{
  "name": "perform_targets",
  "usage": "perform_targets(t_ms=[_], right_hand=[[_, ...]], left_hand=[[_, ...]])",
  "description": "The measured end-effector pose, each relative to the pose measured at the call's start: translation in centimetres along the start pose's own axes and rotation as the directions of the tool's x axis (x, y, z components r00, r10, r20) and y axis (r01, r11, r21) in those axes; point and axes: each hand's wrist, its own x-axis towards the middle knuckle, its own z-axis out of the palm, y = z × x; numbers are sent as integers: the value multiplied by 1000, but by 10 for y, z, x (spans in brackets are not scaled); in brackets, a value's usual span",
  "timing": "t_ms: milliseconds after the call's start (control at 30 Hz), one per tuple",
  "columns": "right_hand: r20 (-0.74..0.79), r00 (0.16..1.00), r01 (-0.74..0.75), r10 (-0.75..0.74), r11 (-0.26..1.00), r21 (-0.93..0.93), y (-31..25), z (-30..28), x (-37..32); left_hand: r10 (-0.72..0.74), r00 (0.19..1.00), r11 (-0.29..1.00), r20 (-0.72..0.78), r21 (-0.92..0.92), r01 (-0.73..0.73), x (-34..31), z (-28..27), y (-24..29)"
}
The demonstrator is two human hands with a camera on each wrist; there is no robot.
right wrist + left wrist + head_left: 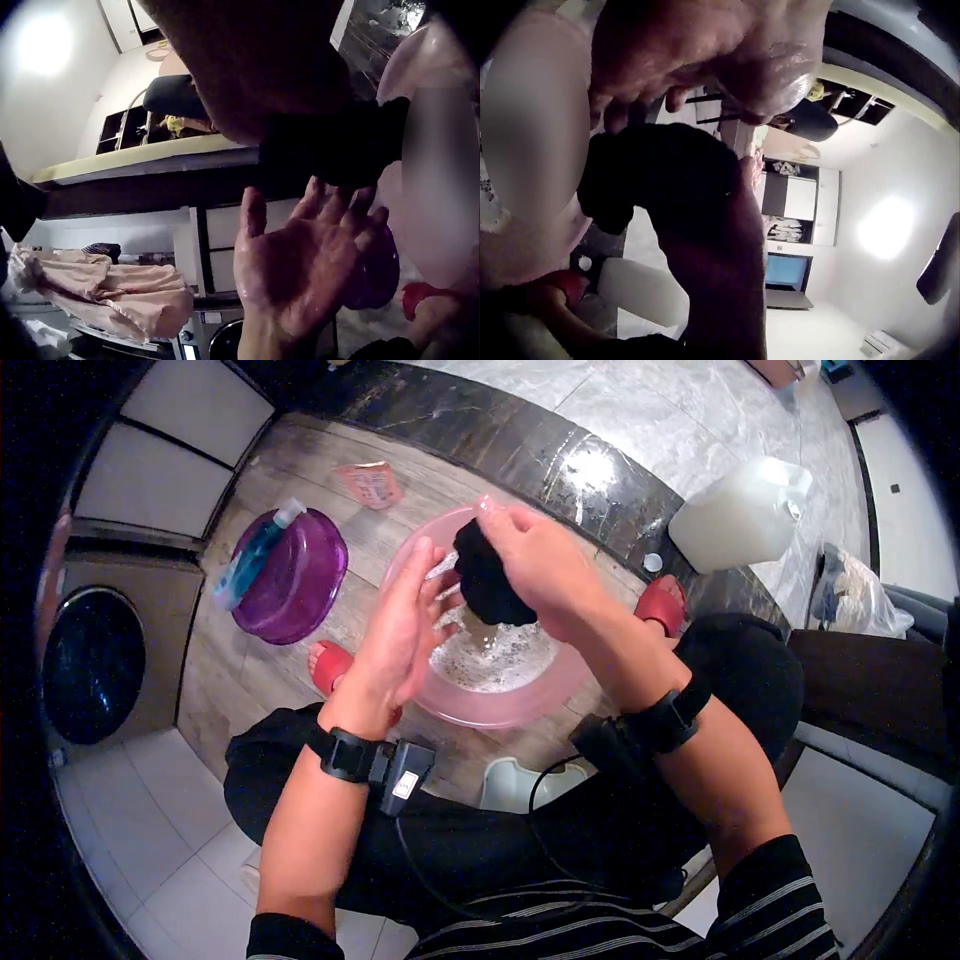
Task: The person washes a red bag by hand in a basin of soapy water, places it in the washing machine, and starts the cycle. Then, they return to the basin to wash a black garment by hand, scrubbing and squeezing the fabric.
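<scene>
A bunched black cloth [492,578] hangs over a pink basin [480,712] of sudsy water [500,660]. The right hand [540,565] grips it from the right side, fingers curled round it. Close beside the cloth on the left, the left hand [405,625] is held up with its fingers spread and slightly bent. In the right wrist view, the left palm [304,270] faces the camera, wet and holding nothing, below the dark cloth [330,142]. The left wrist view shows the cloth [660,169] between both hands.
A purple basin [315,575] with a blue bottle [250,565] leaning in it stands at the left. A pink packet [372,484] lies behind it. At the right are a large white jug [740,515] and a small cap [652,563]. A white stool [520,785] is near the knees.
</scene>
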Motion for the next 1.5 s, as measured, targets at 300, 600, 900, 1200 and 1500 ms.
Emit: perform_targets(t_ms=[300, 600, 900, 1200, 1500], right_hand=[[373, 919, -261, 125, 903, 341, -32, -9, -27], [246, 937, -342, 246, 513, 788, -37, -3, -31], [214, 976, -166, -36, 515, 841, -32, -10, -8], [-43, 681, 719, -731, 679, -150, -2, 25, -50], [-64, 740, 621, -669, 717, -318, -1, 38, -39]], left_hand=[[121, 993, 957, -3, -265, -117, 5, -13, 4], [262, 904, 813, 337, -582, -18, -25, 9, 31], [161, 983, 862, 92, -498, -95, -10, 14, 21], [106, 983, 901, 147, -433, -32, -15, 20, 19], [-40, 997, 895, -67, -447, 6, 7, 17, -18]])
